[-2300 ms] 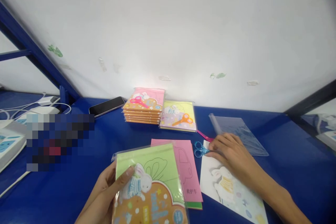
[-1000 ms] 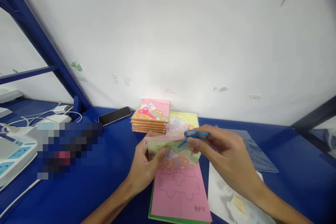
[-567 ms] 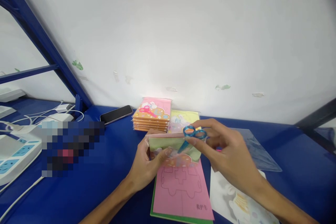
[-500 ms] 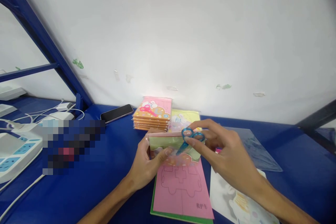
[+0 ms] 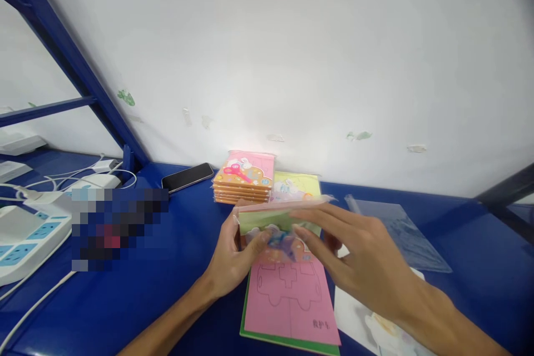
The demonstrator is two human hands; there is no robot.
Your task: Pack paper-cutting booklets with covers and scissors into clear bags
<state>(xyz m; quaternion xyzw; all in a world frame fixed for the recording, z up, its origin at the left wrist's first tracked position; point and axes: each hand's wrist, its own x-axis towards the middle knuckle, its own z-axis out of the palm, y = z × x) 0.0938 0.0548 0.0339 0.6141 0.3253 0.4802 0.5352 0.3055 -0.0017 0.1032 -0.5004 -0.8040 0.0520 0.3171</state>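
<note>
My left hand [image 5: 234, 258] grips the left side of a clear plastic packet [image 5: 261, 217], its thumb across the front. Inside the packet is a green and orange card with a printed pattern. A small pair of blue scissors [image 5: 280, 238] lies low against the card, blurred behind the plastic. My right hand [image 5: 354, 245] is at the packet's upper right, thumb on the front and forefinger along the top edge; its other fingers are partly hidden behind. Below the packet lies a pink sheet [image 5: 290, 311] with a vehicle outline, on a green sheet [image 5: 287, 342].
Behind the packet stands a stack of wrapped craft packs [image 5: 244, 178], beside a yellow pack [image 5: 306, 181]. A phone [image 5: 187, 177] lies to the left, with power strips [image 5: 33, 239] and white cables. On the right are a clear plastic sleeve [image 5: 400, 233] and a white printed sheet [image 5: 354, 317].
The blue scissors have gone from my right fingers down into the packet. My right hand has shifted onto the packet's top right edge. My left hand keeps its hold.
</note>
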